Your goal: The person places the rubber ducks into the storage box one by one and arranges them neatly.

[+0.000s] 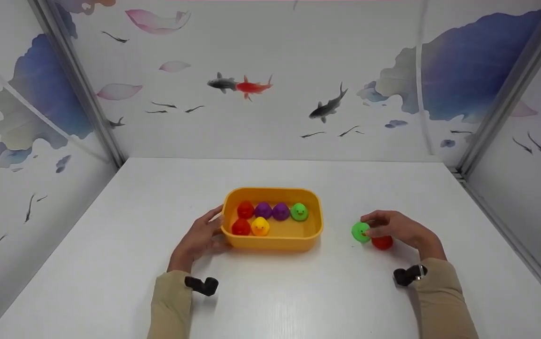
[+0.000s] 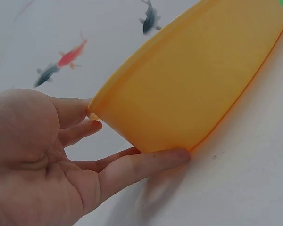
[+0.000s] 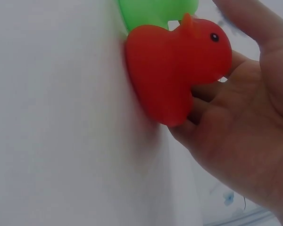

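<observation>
My left hand (image 1: 202,238) holds the left end of a yellow plastic basket (image 1: 273,243). In the left wrist view its thumb (image 2: 155,161) lies along the basket's lower edge, while other fingers reach behind the end wall and rim. Several toy ducks sit inside, among them a yellow duck (image 1: 260,227). My right hand (image 1: 400,228) is at a green toy duck (image 1: 360,232), thumb and index finger close about its right side. Whether they pinch it is hidden. Below the palm, a red toy duck (image 3: 160,70) stands on the table against the green one.
Red ducks (image 1: 245,210), purple ducks (image 1: 281,211) and another green duck (image 1: 299,212) line the basket's back and left. The white table (image 1: 275,292) is enclosed by printed panels (image 1: 270,127) at the back and sides.
</observation>
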The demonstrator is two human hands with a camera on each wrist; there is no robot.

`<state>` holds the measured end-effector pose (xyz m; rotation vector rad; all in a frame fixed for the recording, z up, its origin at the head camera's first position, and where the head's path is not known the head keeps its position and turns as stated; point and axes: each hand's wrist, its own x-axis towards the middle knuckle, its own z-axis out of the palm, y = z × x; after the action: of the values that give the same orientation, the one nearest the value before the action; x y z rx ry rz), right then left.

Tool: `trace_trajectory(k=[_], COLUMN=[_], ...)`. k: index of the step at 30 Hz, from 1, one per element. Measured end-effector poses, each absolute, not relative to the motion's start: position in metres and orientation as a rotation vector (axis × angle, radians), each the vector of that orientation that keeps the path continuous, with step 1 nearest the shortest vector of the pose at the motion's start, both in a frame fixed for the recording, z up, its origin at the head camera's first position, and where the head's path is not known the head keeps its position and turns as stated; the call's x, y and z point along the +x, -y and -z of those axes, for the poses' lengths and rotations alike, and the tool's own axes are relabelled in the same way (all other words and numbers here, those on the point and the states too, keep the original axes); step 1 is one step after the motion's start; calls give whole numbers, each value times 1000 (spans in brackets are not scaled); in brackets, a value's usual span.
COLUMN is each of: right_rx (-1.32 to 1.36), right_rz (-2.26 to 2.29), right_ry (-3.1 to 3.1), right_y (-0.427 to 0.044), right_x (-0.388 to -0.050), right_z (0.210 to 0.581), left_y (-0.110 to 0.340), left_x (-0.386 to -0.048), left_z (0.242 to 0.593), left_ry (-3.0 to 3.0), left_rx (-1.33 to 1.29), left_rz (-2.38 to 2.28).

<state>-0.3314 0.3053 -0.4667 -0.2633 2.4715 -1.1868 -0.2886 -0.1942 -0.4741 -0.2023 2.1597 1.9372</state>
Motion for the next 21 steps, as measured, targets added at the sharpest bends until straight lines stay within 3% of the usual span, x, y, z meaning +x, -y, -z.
trace_trajectory(k=[21], right_rx=[-235], right_rz=[1115], right_ry=[-2499], right_y=[-300], right_x=[-334], right_z=[468], left_y=[194], left_x=[-289], left_z=[472], left_ry=[-2096], left_rx=[-240], left_rz=[-1976])
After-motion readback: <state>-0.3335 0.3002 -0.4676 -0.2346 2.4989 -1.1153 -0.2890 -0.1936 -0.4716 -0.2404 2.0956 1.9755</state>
